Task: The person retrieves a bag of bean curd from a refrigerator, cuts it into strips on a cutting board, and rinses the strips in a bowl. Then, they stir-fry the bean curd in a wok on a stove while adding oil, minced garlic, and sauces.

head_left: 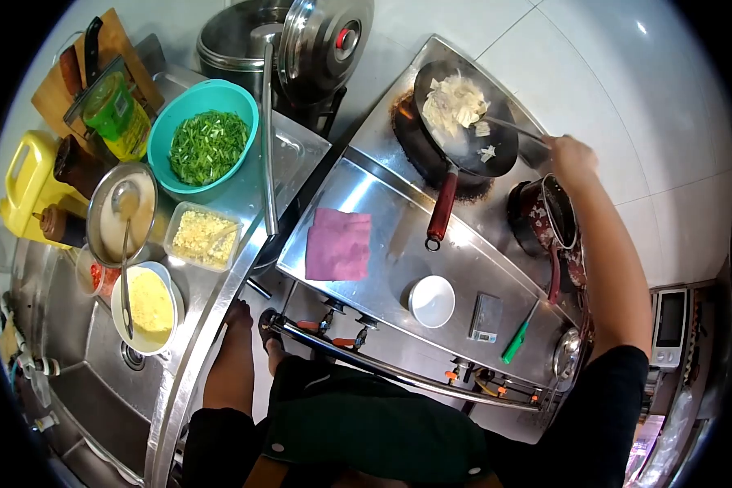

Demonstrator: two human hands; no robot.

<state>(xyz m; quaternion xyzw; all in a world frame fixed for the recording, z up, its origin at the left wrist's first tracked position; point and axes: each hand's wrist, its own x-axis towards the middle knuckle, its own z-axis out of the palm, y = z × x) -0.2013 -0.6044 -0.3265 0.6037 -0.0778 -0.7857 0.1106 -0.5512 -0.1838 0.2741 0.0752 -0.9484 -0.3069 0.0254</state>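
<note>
My right hand (572, 156) is stretched out over the stove (398, 268), fingers wrapped around the handle of a metal spatula (512, 128) whose far end reaches into the wok (464, 118). The wok sits on the far burner with its red handle pointing back toward me, and pale, shredded food (455, 102) is heaped on its far side, with a few loose bits near the spatula's tip. Just below my right hand stands a dark red pot (541, 215). My left hand (237, 313) hangs low by the counter edge, beside the stove's front rail; I cannot tell whether its fingers are spread or curled, and it holds nothing that I can see. On the stove top lie a pink cloth (338, 244), a small white bowl (432, 301), a little scale (485, 318) and a green-handled tool (516, 340). Off to my left, well apart from the wok, the counter carries a teal bowl of chopped greens (207, 146), a tub of minced garlic (203, 236), a bowl of yellow egg (150, 305) and a yellow jug (24, 183).
</note>
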